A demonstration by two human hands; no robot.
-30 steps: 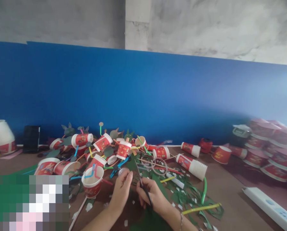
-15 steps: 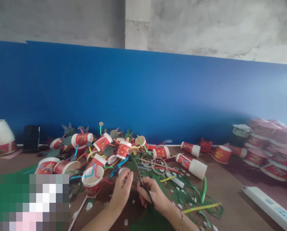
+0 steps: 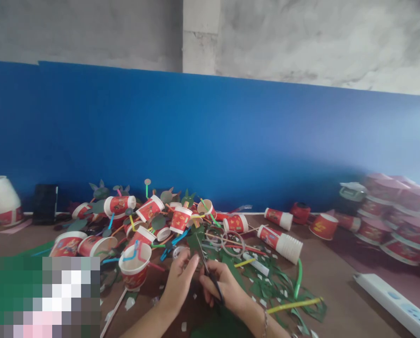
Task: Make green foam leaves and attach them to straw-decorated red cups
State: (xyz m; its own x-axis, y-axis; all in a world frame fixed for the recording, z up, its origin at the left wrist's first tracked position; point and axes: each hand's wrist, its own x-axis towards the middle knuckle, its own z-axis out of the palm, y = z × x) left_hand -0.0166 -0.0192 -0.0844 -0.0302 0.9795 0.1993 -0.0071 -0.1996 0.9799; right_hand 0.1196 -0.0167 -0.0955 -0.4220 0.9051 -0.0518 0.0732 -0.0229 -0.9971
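Note:
My right hand (image 3: 224, 285) grips black-handled scissors (image 3: 208, 274), blades pointing up and away. My left hand (image 3: 179, 280) is just to their left, fingers pinched on a small piece of dark green paper (image 3: 195, 244) at the blades. Under both wrists lies a dark green sheet (image 3: 220, 324). Green paper scraps (image 3: 276, 286) and white bits lie scattered to the right of my hands.
A pile of red paper cups with coloured straws (image 3: 150, 216) lies behind my hands; one upright cup (image 3: 135, 265) stands at the left. Stacked cups (image 3: 282, 243), tape rings (image 3: 233, 241), a glue stick (image 3: 256, 264), a yellow straw (image 3: 294, 305), a power strip (image 3: 393, 303), red bowls (image 3: 396, 220).
My left fingers have shifted slightly right towards the scissor blades; otherwise the hands hold the same place.

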